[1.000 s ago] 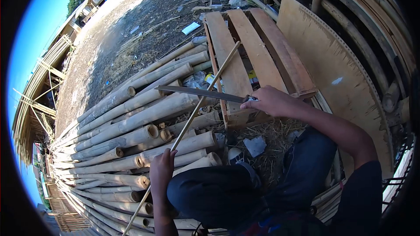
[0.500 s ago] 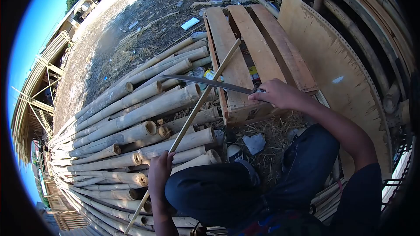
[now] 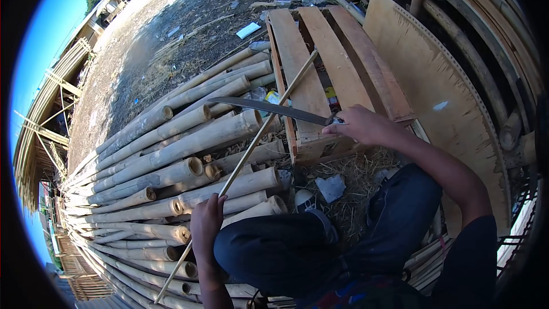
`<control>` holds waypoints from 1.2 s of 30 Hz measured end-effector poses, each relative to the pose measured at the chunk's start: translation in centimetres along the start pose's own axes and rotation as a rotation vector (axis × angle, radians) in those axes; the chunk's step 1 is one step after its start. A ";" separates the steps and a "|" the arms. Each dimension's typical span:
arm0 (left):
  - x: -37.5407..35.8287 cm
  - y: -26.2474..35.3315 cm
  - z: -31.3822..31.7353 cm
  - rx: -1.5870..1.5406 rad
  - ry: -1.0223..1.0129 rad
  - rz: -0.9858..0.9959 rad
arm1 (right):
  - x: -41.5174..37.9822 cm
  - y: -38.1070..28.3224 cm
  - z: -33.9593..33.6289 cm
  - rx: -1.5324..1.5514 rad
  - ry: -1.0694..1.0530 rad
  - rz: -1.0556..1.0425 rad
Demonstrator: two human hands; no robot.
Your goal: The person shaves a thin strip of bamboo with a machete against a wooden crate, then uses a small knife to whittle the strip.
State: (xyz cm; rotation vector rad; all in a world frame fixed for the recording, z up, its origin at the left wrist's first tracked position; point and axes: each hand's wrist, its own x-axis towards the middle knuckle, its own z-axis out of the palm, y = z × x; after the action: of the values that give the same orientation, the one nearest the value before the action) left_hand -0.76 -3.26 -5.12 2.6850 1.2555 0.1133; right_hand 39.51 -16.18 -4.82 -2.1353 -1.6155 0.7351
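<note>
My right hand (image 3: 359, 124) is closed round the handle of a long machete (image 3: 269, 107), its dark blade pointing left. The blade crosses a thin bamboo strip (image 3: 247, 154) and appears to touch it. My left hand (image 3: 206, 220) grips that strip lower down, beside my left knee. The strip slants from the lower left up to the slatted wooden crate (image 3: 338, 63), where its far end lies over the slats.
Many bamboo poles (image 3: 211, 140) lie stacked to the left, cut ends facing me. A plywood sheet (image 3: 440, 86) leans at the right. A broken grey block (image 3: 331, 188) and dry straw lie by my feet. Litter dots the dirt ground (image 3: 211, 37) beyond.
The bamboo strip has turned slightly in my left hand, its far end a little to the right and its near end to the left. The machete has barely moved.
</note>
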 end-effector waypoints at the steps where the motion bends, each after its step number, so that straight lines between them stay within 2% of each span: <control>1: -0.2 -0.1 -0.1 0.015 -0.001 -0.011 | 0.0 -0.4 -0.4 0.108 -0.082 0.094; 2: -0.3 0.0 -0.3 0.021 0.000 -0.017 | 0.2 -0.8 -0.5 0.217 -0.165 0.187; 3: -0.1 0.3 -0.6 0.058 0.022 0.020 | 0.7 0.7 0.1 0.122 -0.057 0.093; 4: 0.1 0.7 -0.7 0.090 0.053 0.051 | 0.7 0.7 -0.1 0.116 -0.058 0.078; 7: 0.5 1.6 -1.2 0.085 0.034 0.029 | 0.4 -0.1 -0.7 0.163 -0.082 0.164; 10: 0.7 1.5 -1.0 0.064 0.018 0.037 | -0.2 -1.1 -1.0 0.041 -0.028 0.180; 12: 1.0 1.4 -0.8 0.050 0.019 0.033 | -0.3 -1.7 -0.5 -0.041 0.034 0.070; 15: 1.0 1.4 -0.6 0.048 0.002 0.018 | 0.5 -2.3 1.7 -0.119 0.075 0.027; 19: 0.5 0.8 -0.6 0.047 0.009 0.051 | 0.8 -0.3 1.8 -0.115 0.128 -0.101; 21: 0.3 0.6 -0.7 0.052 0.026 0.047 | 1.9 1.6 -0.2 0.147 0.102 0.180; 22: 0.3 0.8 -0.7 0.048 0.045 0.055 | 2.0 1.6 -0.5 0.138 0.106 0.175; 24: 0.8 1.0 -0.6 0.044 0.061 0.072 | 1.0 1.6 -0.6 0.400 0.090 0.438; 26: 1.7 1.2 -0.1 0.012 0.010 0.052 | 0.0 0.0 -0.6 0.372 0.039 0.449; 28: 1.8 1.4 -0.2 -0.024 0.004 0.062 | -0.7 -1.7 0.1 0.136 -0.106 0.125; 29: 1.8 1.5 -0.2 -0.064 0.012 0.060 | -0.9 -2.1 0.9 0.142 -0.108 0.129; 31: 1.3 0.5 0.3 -0.096 -0.008 0.040 | -1.1 -2.7 2.1 -0.058 -0.032 -0.149; 32: 0.9 0.1 0.4 -0.127 -0.028 0.021 | -0.8 -2.3 2.1 -0.053 -0.041 -0.153; 35: -0.1 0.1 -0.1 -0.100 -0.009 -0.043 | 0.9 1.0 0.5 0.081 -0.007 0.109; 36: -0.2 0.4 -0.4 -0.104 -0.003 -0.050 | 1.1 0.9 0.1 0.074 -0.010 0.103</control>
State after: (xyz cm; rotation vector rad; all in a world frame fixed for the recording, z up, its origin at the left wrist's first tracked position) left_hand -0.64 -3.58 -4.61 2.5626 1.2781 0.1628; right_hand 40.39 -15.34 -5.61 -2.1787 -1.4686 0.8253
